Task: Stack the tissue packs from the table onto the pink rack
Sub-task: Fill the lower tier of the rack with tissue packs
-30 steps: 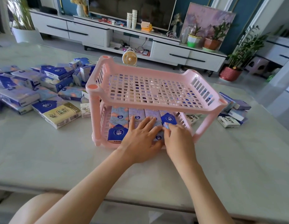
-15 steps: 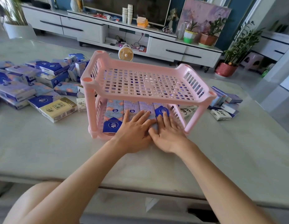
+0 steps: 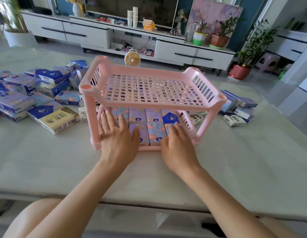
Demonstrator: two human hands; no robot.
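While both hands are lying flat at the front of the pink rack (image 3: 90, 88), seen from the head view, neither is grasping anything. Left hand (image 3: 117, 140), fingers straight, is pressing on the near-left tissue packs (image 3: 156, 131) of the lower shelf; right hand (image 3: 177, 143), likewise unclenched, is touching the near-right ones. Two packs are showing between the hands, a second row lying beyond the fingertips. Likely squaring the rows: push evenly from both sides, palms low, so no pack is riding up. Loose packs (image 3: 58, 120) are waiting outboard of the left hand on the table (image 3: 46, 160).
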